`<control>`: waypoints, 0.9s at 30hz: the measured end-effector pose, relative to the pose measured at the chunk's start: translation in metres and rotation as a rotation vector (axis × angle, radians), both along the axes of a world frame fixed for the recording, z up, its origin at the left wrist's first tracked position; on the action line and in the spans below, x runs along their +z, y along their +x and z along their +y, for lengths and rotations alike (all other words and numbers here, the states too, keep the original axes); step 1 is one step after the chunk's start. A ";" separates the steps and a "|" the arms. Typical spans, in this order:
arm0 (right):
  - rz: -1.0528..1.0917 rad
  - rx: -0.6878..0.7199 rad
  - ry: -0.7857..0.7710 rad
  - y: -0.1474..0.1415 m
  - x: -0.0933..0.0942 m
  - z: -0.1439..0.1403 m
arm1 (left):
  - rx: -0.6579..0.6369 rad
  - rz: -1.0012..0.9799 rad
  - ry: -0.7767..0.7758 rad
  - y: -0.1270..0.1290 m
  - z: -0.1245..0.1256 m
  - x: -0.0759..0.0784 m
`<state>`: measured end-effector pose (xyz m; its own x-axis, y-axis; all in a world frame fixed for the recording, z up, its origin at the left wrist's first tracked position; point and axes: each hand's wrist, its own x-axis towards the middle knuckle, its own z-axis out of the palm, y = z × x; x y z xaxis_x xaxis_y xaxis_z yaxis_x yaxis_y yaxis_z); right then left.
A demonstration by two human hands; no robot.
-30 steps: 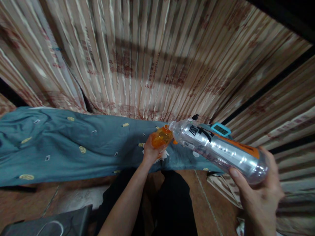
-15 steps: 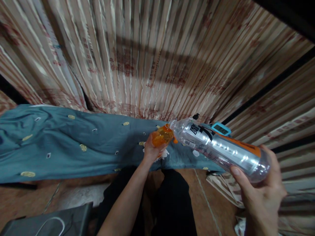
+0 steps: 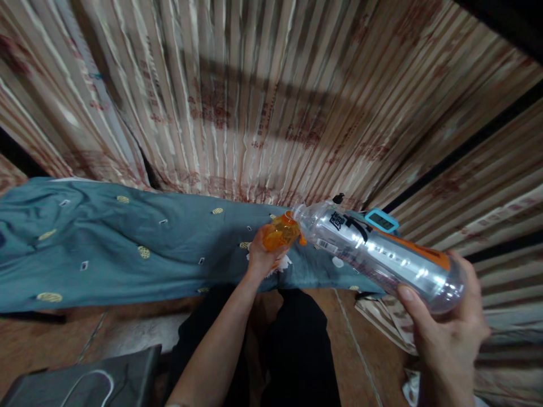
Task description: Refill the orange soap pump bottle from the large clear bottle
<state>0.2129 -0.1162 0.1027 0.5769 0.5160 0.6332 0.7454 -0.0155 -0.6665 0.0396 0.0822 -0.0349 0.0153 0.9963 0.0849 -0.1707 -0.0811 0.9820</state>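
Head view, right hand [image 3: 445, 333]: it is wrapped tight around the bottom end of the big clear bottle [image 3: 382, 257].
Head view, big clear bottle: it is held tipped on its side, low on the right, with its mouth pointed left at the small orange cup [image 3: 280, 233].
Head view, bottle label: black letters and an orange stripe can be seen on it.
Head view, left hand [image 3: 263, 260]: it is closed around the small orange cup from below.
Head view, small orange cup: it is held right at the mouth of the bottle, touching it, above the blue cloth [image 3: 127, 249].
Head view, blue cloth: it is spread out wide behind the hands, with small yellow spots on it.
Head view, blue timer [image 3: 382, 221]: it is seen just behind the bottle.
Head view, striped curtain [image 3: 254, 96]: it is hung behind everything.
Head view, dark box [image 3: 85, 384]: it is seen low on the left, on the brown floor.
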 end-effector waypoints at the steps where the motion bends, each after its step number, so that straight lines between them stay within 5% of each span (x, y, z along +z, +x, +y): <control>1: -0.004 -0.002 0.001 -0.001 0.001 0.000 | -0.003 -0.008 -0.001 0.000 0.000 0.000; 27: 0.022 -0.030 -0.011 0.003 -0.013 -0.003 | -0.021 -0.028 0.011 -0.001 -0.001 0.003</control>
<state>0.2163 -0.1193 0.0896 0.6058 0.5054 0.6145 0.7296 -0.0449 -0.6824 0.0384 0.0813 -0.0316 0.0336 0.9948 0.0961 -0.2000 -0.0875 0.9759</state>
